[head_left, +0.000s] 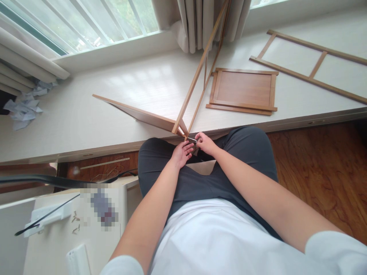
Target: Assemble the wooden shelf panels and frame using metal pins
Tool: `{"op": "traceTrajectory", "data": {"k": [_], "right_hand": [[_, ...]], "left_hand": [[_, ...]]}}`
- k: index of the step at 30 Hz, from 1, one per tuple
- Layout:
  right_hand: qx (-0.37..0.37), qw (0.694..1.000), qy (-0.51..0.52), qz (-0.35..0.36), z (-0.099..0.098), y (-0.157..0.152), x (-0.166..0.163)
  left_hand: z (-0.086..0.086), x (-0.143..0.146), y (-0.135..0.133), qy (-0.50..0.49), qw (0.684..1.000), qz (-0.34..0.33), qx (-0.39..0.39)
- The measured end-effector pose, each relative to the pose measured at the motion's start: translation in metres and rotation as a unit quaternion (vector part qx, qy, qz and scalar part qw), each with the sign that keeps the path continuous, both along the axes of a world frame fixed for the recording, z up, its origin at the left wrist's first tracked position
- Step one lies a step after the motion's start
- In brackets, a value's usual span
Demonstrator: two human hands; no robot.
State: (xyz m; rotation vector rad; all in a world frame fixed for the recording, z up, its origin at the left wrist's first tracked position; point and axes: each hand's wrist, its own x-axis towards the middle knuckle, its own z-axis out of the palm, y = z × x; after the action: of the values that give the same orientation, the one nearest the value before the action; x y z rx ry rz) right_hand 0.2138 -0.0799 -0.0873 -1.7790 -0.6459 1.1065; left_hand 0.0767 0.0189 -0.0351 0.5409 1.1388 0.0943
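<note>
I sit at a pale window ledge (86, 114) with my knees under its edge. A wooden frame (197, 76) leans from the ledge edge up to the curtains, joined at its foot to a tilted wooden panel (137, 112). My left hand (182, 152) rests by the frame's lower corner, fingers partly curled against a small metal piece (192, 140). My right hand (204, 143) pinches that same metal piece at the corner; what the piece is I cannot make out.
A flat wooden panel (243, 89) and a ladder-like wooden frame (309, 65) lie on the ledge to the right. Crumpled paper (24, 107) sits at far left. A white box top (71, 225) at lower left carries several small screws (76, 223) and a thin black tool (46, 217). The floor is wood.
</note>
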Motion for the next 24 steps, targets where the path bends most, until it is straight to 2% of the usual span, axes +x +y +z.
{"op": "traceTrajectory", "data": {"k": [10, 24], "right_hand": [[0.016, 0.998, -0.058, 0.033, 0.004, -0.0016, -0.0017], [0.013, 0.997, -0.074, 0.022, 0.0063, -0.0002, -0.0026]], "left_hand": [[-0.0007, 0.0006, -0.0007, 0.007, 1.0, 0.006, 0.005], [-0.0019, 0.0009, -0.0008, 0.015, 1.0, 0.004, 0.01]]}}
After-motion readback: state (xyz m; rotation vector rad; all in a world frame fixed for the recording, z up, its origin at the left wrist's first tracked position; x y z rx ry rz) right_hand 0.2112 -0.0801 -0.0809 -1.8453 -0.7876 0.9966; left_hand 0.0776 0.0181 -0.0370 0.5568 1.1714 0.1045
